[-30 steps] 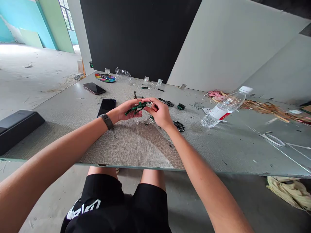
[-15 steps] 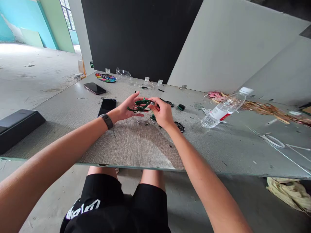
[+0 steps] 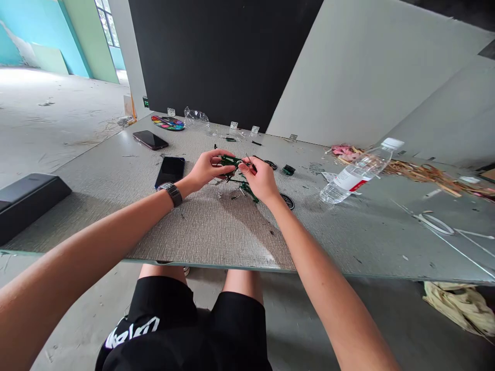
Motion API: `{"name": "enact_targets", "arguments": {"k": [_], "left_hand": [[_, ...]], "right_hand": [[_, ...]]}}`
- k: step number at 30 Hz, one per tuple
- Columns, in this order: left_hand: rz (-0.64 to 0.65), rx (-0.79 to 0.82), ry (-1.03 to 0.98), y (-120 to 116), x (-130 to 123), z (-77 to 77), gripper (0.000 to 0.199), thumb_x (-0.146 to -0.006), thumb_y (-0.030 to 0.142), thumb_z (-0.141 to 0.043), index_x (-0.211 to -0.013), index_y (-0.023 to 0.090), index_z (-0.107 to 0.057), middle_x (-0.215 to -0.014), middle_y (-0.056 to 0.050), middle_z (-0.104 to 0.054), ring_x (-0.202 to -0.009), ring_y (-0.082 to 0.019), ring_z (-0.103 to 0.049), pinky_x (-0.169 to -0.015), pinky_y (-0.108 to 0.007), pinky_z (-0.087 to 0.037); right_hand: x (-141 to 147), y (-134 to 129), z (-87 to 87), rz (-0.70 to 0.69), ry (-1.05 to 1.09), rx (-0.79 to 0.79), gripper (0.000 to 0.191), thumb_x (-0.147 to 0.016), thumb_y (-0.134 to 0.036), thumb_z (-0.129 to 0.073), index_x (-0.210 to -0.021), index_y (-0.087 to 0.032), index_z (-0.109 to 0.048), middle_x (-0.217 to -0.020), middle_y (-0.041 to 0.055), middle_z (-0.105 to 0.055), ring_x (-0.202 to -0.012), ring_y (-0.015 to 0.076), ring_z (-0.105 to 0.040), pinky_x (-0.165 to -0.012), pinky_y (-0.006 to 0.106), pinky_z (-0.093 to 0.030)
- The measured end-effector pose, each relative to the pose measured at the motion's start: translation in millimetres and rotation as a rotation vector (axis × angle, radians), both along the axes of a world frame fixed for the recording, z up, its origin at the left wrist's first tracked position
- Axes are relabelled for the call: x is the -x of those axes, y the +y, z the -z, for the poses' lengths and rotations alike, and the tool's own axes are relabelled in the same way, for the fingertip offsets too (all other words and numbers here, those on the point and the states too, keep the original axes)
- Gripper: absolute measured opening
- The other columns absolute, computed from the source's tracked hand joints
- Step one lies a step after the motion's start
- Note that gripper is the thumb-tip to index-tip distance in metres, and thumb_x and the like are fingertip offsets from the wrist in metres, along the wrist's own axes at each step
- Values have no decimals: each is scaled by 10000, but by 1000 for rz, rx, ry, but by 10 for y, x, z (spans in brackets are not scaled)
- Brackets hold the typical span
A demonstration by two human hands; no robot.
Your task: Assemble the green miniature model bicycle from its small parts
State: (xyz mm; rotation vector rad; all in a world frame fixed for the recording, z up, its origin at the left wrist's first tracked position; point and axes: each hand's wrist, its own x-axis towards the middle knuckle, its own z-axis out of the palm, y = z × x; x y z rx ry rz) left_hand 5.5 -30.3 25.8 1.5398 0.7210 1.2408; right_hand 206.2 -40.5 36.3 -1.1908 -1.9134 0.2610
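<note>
A small green model bicycle frame (image 3: 229, 161) is held up between both hands, just above the table. My left hand (image 3: 207, 169), with a dark watch on the wrist, closes its thumb and fingers on the frame's left part. At the other end, my right hand (image 3: 262, 178) pinches the frame with thumb and forefinger. A thin dark rod (image 3: 251, 162) sticks out by the right fingers; its kind is unclear. Below lie another green part (image 3: 250, 192) and small silver pieces (image 3: 235, 196). One black spoked wheel (image 3: 287, 201) rests beside the right wrist.
A small dark-green block (image 3: 288, 170) lies right of the hands. Farther right stands a tilted-looking water bottle (image 3: 353, 175). Two phones (image 3: 170, 171) (image 3: 150, 139), a paint palette (image 3: 167, 122) and clear plastic packaging (image 3: 196, 118) are left and behind. A black box (image 3: 33, 198) sits far left.
My left hand has gone from spread fingers under the frame to gripping it. The frame has turned a little, and the thin rod by my right hand now shows.
</note>
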Motion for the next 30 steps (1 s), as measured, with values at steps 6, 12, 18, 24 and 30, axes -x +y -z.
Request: {"name": "enact_targets", "arguments": {"k": [6, 12, 18, 24, 30], "left_hand": [[10, 107, -109, 42, 0, 33, 367, -796, 248, -821, -1125, 167, -679, -940, -71, -735, -840, -164, -718, -677, -267, -599], [-19, 184, -179, 54, 21, 18, 343, -782, 206, -827, -1088, 159, -681, -944, -60, -729, -788, -129, -687, -673, -250, -582], [-7, 198, -177, 59, 28, 20, 343, -782, 231, -833, -1084, 164, -683, -934, -55, -724, -789, -133, -691, -662, -251, -577], [-31, 158, -121, 38, 39, 3, 361, -791, 252, -831, -1104, 152, -681, -838, -42, -703, -765, -139, -684, -663, -265, -581], [-131, 150, -117, 44, 48, -23, 271, -811, 257, -811, -1031, 158, -687, -852, -50, -709, -732, -125, -666, -651, -262, -575]], "right_hand": [[-19, -7, -18, -11, 0, -22, 688, -961, -792, -343, -897, -192, -673, -681, 26, -558, -644, 173, -469, -622, 309, -334], [-49, 1, 0, 26, -61, -1, 573, -974, -718, -447, -857, -191, -639, -712, 33, -610, -613, 155, -455, -609, 304, -317], [-52, 31, 37, 28, -65, 31, 475, -994, -624, -490, -834, -193, -612, -681, 26, -594, -604, 155, -449, -606, 304, -308], [-48, 38, 57, 19, -73, 47, 445, -1002, -591, -494, -852, -193, -624, -724, 36, -627, -626, 159, -478, -621, 306, -315], [-7, -7, 19, 30, -55, 65, 444, -982, -624, -518, -867, -207, -615, -714, 23, -605, -627, 160, -473, -627, 307, -335]]}}
